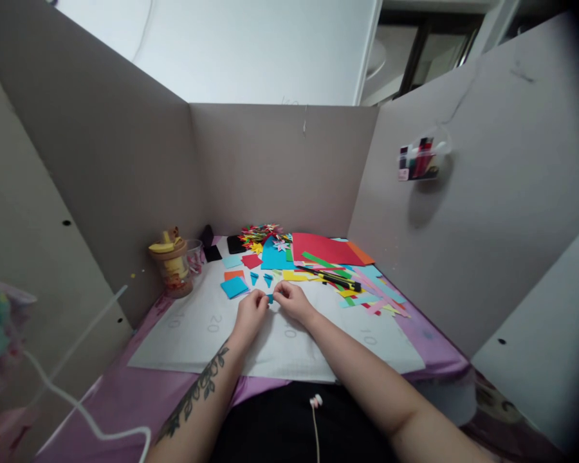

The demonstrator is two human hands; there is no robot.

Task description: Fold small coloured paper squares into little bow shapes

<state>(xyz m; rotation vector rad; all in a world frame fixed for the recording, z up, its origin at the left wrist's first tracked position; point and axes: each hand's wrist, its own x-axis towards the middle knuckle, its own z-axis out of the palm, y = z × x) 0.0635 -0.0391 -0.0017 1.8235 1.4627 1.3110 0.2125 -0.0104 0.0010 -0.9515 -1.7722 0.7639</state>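
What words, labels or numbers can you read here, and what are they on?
"10": white sheet, left side.
"20": same sheet, right of that.
"10": same sheet, right side.
Unclear: faint number between "20" and the right-side "10".
Too small or blurred: wall holder markings, back partition scrawl.

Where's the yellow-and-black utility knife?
In the head view, the knife lies right of the right hand, among coloured paper strips, in front of the red paper sheet.

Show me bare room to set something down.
White sheet: bare, but for written numbers, left of the left hand, nearer than the blue squares, and between the right forearm and paper strips. Crowded: the far side, with red paper, stars, cutter.
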